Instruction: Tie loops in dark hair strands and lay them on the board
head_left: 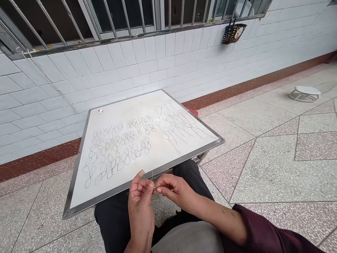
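A thin looped wire or cord (152,172) is held between my two hands just past the near edge of the table. My left hand (142,193) pinches it between thumb and fingers, one finger raised with a tan wrap near its tip. My right hand (175,188) pinches the same strand, its fingertips almost meeting the left ones. On the white table (163,158) lie several rows of twisted, figure-eight loops (129,137) at the left and middle. Several single loops with long tails (179,123) are spread at the right.
The table has a grey metal rim (116,196). A small red-and-white item (100,111) sits at its far left corner. Behind stands a white tiled wall (118,66) with barred windows and a hanging black basket (233,33). A low white stool (305,93) is on the floor at right.
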`<state>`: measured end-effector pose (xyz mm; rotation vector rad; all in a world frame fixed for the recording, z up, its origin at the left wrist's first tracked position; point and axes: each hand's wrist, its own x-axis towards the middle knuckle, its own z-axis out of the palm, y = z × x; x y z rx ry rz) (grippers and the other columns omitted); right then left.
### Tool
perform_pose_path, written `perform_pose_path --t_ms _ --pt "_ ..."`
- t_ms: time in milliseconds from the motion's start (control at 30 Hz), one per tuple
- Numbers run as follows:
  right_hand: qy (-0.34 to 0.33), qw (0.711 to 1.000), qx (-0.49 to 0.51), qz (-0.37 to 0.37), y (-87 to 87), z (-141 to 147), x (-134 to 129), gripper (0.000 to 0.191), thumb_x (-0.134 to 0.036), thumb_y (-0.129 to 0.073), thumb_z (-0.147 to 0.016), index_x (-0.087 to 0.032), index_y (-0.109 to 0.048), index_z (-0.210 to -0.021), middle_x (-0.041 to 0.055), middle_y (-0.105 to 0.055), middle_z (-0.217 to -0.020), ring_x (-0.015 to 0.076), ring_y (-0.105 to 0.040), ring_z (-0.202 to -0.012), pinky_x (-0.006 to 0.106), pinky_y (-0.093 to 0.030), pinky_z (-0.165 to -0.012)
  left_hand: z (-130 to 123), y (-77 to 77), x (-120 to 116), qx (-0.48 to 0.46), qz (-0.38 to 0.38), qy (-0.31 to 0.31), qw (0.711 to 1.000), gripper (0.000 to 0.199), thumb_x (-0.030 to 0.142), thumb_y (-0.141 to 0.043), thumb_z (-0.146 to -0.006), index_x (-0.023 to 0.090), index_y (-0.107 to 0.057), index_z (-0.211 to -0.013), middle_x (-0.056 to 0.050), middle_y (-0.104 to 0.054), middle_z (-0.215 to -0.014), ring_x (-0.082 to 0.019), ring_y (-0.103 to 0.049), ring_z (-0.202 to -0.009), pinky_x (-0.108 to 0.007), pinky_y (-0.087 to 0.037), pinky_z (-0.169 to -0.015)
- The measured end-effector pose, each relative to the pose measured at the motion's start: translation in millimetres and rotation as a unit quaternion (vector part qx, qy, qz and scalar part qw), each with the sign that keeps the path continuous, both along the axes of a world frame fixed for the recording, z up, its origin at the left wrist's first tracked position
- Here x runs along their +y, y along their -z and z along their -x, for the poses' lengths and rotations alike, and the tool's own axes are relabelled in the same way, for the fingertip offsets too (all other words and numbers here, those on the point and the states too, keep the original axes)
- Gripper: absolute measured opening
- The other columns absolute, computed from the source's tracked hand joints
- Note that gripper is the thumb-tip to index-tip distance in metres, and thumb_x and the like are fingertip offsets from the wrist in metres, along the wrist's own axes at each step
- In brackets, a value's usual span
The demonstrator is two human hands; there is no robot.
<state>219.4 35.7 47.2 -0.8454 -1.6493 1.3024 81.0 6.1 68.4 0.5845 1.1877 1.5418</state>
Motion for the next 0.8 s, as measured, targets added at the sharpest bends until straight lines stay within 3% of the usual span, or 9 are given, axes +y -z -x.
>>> perform_pose_path --t_ms 333,800 --pt "0.04 0.999 -0.012 -0.028 5.7 2.0 1.7 0.005 -0.02 -0.063 -0.089 -0.02 -0.065 -0.085 0.0012 -0.067 -0.079 0.0142 -0.058 -0.071 0.025 -0.044 -0.064 0.4 3.3 0.1 -0.033 -0.002 0.023 0.999 0.051 0.028 -0.085 -0.072 0.024 -0.068 -0.12 0.001 -0.062 -0.088 -0.013 -0.058 -0.079 -0.026 -0.049 -0.074" --pt "0.058 0.997 -0.027 -0.029 8.2 1.6 4.6 0.005 -0.02 -0.063 -0.088 -0.018 -0.067 -0.086 0.0012 -0.066 -0.078 0.0127 -0.054 -0.068 0.023 -0.042 -0.061 3.7 7.9 1.4 -0.052 0.016 0.026 0.998 0.052 0.029 -0.088 -0.069 0.023 -0.07 -0.117 -0.001 -0.063 -0.092 -0.014 -0.059 -0.085 -0.024 -0.05 -0.071"
